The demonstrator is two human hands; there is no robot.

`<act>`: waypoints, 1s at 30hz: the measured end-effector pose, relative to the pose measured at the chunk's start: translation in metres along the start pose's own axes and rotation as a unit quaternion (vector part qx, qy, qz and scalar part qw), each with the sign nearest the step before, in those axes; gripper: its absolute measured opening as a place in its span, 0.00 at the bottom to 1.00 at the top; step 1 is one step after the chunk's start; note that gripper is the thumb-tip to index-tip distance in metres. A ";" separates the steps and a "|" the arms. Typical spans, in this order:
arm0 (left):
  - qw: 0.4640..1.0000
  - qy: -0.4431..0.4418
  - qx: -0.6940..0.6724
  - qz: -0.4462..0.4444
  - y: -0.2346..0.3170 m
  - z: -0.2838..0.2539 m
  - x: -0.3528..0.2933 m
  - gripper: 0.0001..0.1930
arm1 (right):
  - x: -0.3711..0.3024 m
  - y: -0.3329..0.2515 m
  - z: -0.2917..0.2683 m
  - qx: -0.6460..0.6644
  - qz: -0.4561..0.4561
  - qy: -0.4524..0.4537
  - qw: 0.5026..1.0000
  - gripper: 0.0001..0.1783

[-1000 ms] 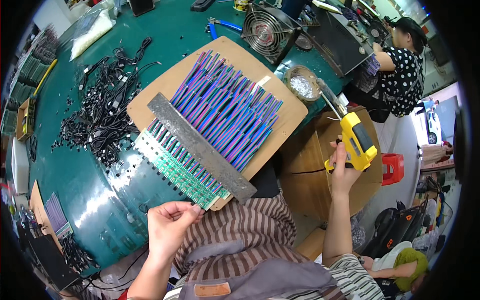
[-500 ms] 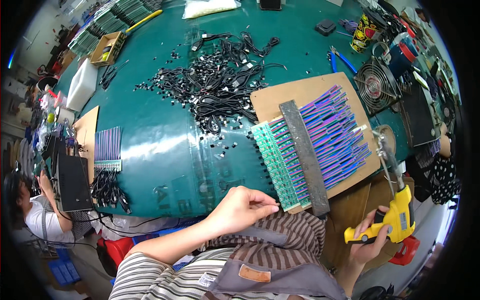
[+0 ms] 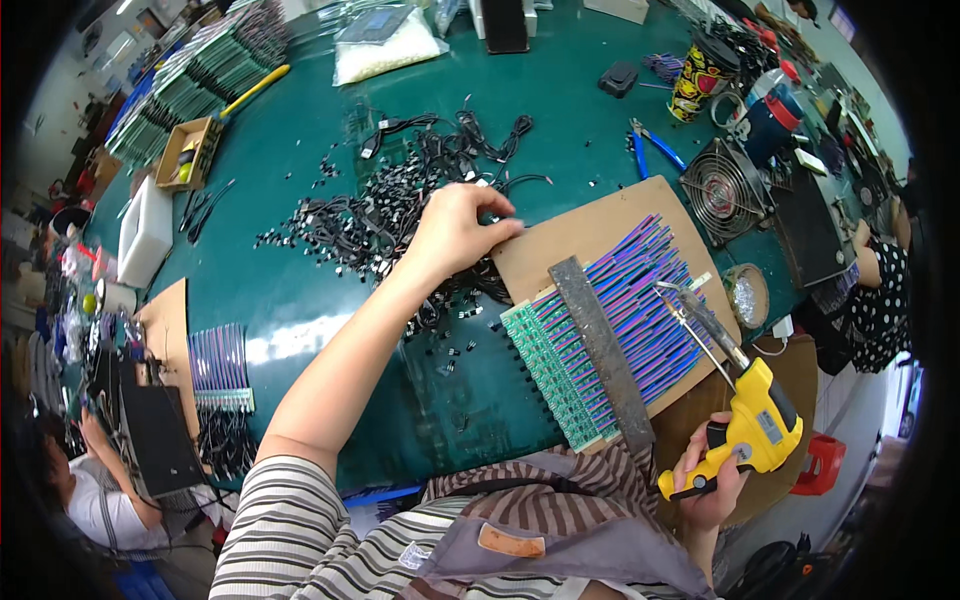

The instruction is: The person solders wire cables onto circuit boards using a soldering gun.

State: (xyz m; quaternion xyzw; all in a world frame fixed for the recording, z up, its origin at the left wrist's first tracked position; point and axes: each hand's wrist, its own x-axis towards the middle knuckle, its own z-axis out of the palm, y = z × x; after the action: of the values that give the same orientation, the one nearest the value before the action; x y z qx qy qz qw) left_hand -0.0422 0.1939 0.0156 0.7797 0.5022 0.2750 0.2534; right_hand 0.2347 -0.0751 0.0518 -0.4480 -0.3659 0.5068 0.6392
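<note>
My left hand [image 3: 460, 228] reaches over the pile of black cables and small connectors [image 3: 365, 205]. Its thumb and forefinger are apart, close to the far left corner of a brown board [image 3: 585, 225]. In my right hand [image 3: 712, 492] is a yellow soldering gun [image 3: 765, 420], gripped by its handle, its metal tip above the wire ends. A row of green circuit boards [image 3: 545, 370] lies on the brown board, with black connectors along the left edge. Bundled blue, red and purple wires [image 3: 640, 300] run rightward from them under a dark metal bar [image 3: 602, 350].
Blue-handled pliers [image 3: 655, 148], a fan with a wire guard [image 3: 722, 190] and a round dish [image 3: 745, 295] stand right of the board. At far left are a white foam block [image 3: 146, 232] and another wired board strip [image 3: 222, 398]. Another person [image 3: 105, 500] sits beyond it.
My left hand has moved from the boards' near end up to the brown board's far corner. The soldering gun has come up and left, over the wires. The view has shifted.
</note>
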 end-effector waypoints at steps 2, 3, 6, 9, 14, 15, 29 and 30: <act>0.999 -0.041 -0.005 -0.026 0.002 0.004 0.008 0.10 | 0.001 -0.003 0.006 -0.010 -0.002 0.025 1.000 0.28; 0.998 -0.047 -0.022 -0.042 -0.001 0.003 0.010 0.09 | 0.002 -0.004 0.007 -0.012 0.009 0.023 1.000 0.29; 0.997 -0.078 -0.005 0.022 -0.007 -0.002 0.011 0.06 | 0.006 -0.004 0.013 -0.008 0.034 0.036 0.999 0.30; 0.993 -0.034 0.030 0.108 -0.007 -0.013 0.007 0.06 | 0.013 -0.004 0.023 0.000 0.049 0.046 0.998 0.32; 0.991 0.046 -0.094 0.084 0.024 -0.050 -0.012 0.05 | 0.039 -0.008 0.058 0.069 0.066 -0.004 0.995 0.36; 0.988 0.055 -0.113 0.085 0.026 -0.060 -0.018 0.05 | 0.047 -0.010 0.069 0.084 0.081 -0.022 0.993 0.36; 0.948 -0.032 -0.313 0.048 0.087 -0.067 -0.087 0.05 | 0.084 -0.003 0.168 -0.018 0.020 -0.047 0.999 0.15; 0.948 -0.035 -0.313 0.048 0.086 -0.065 -0.088 0.05 | 0.082 -0.002 0.168 -0.018 0.021 -0.044 0.999 0.15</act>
State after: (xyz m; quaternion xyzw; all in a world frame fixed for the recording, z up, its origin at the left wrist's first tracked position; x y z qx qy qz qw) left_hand -0.0616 0.0885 0.1052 0.6931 0.3437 0.4032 0.4888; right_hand 0.0985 0.0386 0.1105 -0.4440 -0.3933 0.5328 0.6035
